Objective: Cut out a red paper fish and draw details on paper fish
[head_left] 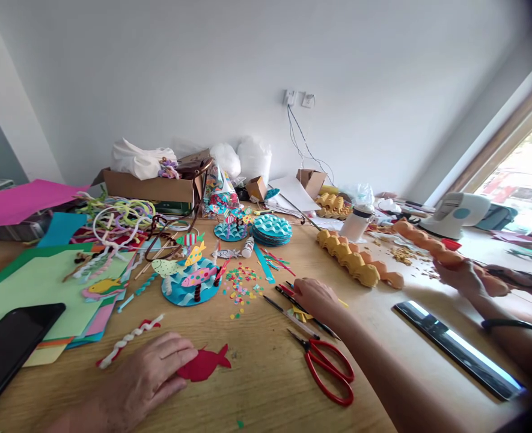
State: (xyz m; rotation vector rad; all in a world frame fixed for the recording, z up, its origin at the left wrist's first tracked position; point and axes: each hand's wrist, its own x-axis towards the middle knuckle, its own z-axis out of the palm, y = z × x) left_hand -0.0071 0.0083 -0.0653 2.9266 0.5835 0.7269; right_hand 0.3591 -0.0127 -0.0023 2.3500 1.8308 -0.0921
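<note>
Left hand lies flat on the bench, fingers spread, fingertips pinning the red paper fish by its head; thin, floppy and easily creased, it looks best lifted by an edge. To the right, the right hand reaches past the red scissors onto pens; whether its grip pinches one, cannot tell.

Home craft room, wooden table strewn with coloured paper, pipe cleaners, scissors, paper fish
</note>
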